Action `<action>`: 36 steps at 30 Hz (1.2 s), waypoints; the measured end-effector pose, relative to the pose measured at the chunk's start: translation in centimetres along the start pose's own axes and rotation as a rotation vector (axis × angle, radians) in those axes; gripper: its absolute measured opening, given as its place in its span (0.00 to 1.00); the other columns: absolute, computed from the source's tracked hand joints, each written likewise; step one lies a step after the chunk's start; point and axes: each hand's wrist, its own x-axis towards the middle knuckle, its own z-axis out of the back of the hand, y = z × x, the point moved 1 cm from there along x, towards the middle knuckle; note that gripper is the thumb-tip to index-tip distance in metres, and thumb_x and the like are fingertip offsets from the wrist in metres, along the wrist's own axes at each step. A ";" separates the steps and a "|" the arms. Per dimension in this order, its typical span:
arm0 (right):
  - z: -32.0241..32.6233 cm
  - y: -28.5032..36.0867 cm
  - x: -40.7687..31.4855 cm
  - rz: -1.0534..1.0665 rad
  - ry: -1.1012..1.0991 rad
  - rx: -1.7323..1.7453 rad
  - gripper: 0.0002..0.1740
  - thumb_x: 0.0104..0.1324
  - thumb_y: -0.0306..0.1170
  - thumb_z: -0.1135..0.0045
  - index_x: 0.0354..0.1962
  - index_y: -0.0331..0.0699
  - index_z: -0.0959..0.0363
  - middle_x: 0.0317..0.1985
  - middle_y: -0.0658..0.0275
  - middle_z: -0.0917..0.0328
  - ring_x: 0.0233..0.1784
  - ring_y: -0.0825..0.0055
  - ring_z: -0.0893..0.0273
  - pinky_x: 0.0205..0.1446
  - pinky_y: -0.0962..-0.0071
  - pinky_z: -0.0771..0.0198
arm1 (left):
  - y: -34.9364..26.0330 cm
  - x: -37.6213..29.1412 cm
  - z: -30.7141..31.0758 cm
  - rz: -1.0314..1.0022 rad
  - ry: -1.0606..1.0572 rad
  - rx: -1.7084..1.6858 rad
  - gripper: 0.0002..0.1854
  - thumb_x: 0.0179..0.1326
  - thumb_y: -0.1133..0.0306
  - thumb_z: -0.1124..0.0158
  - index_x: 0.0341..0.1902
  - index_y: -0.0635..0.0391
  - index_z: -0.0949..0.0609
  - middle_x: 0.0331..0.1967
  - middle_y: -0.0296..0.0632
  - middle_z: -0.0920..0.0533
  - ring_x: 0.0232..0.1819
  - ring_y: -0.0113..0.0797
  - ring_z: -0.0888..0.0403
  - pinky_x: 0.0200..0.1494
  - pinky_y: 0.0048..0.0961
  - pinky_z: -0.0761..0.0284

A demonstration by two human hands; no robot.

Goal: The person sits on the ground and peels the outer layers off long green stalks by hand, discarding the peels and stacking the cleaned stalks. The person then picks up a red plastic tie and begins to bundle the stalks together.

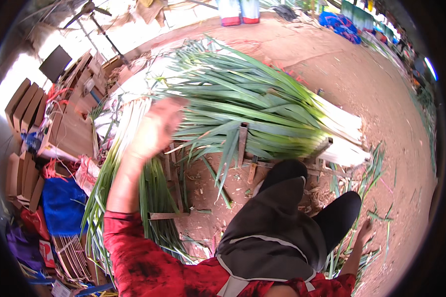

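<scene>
A large heap of leeks or big green onions (223, 100) lies across a metal frame (242, 144) before my knees, white ends to the right. My left hand (156, 124) is blurred, over the heap's left end and beside a second bunch with pale stalks (131, 115) and hanging leaves. Whether its fingers grip anything is unclear. Low at my right side, my right hand (365, 231) hangs near loose leaves, its fingers too small to read. A wooden-handled knife (252, 171) is by the frame, its blade mostly hidden.
Cardboard boxes (72, 133) and a blue cloth (64, 204) crowd the left side. Cut leaves (371, 174) litter the dirt floor (397, 122). A fan (89, 9) stands at the back left; blue netting (338, 26) lies at the back right.
</scene>
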 end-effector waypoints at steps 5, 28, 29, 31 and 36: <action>7.8 13.4 4.3 0.168 -0.100 0.758 0.21 0.71 0.36 0.57 0.58 0.36 0.35 0.58 0.58 0.31 0.58 0.67 0.30 0.59 0.72 0.34 | -15.2 3.6 -9.2 -0.510 0.225 -0.254 0.16 0.54 0.71 0.38 0.48 0.56 0.22 0.46 0.43 0.22 0.47 0.46 0.23 0.53 0.37 0.26; -4.3 26.8 4.9 0.666 1.226 0.617 0.15 0.64 0.36 0.51 0.46 0.38 0.27 0.40 0.59 0.23 0.43 0.64 0.24 0.49 0.70 0.29 | -40.7 18.2 -40.6 -0.436 0.541 -1.014 0.16 0.45 0.81 0.44 0.41 0.62 0.19 0.35 0.50 0.18 0.39 0.47 0.19 0.48 0.42 0.24; -4.8 26.2 5.1 0.629 1.238 0.633 0.15 0.63 0.36 0.50 0.45 0.38 0.27 0.40 0.59 0.23 0.43 0.64 0.24 0.49 0.70 0.29 | -41.1 18.7 -41.3 -0.393 0.598 -1.004 0.16 0.44 0.80 0.44 0.41 0.62 0.19 0.35 0.49 0.18 0.39 0.47 0.19 0.48 0.42 0.24; -5.4 25.4 5.5 0.564 1.234 0.663 0.15 0.63 0.35 0.50 0.45 0.39 0.27 0.39 0.58 0.23 0.43 0.63 0.24 0.48 0.69 0.29 | -41.8 19.9 -43.4 -0.360 0.667 -0.994 0.17 0.45 0.80 0.42 0.42 0.60 0.20 0.35 0.47 0.18 0.37 0.44 0.19 0.46 0.40 0.23; -6.9 24.8 7.3 0.441 1.204 0.671 0.14 0.63 0.35 0.50 0.44 0.39 0.27 0.38 0.57 0.22 0.42 0.61 0.24 0.47 0.66 0.29 | -42.8 22.5 -48.0 -0.291 0.698 -0.992 0.16 0.48 0.82 0.39 0.43 0.59 0.20 0.36 0.43 0.19 0.37 0.42 0.19 0.44 0.37 0.23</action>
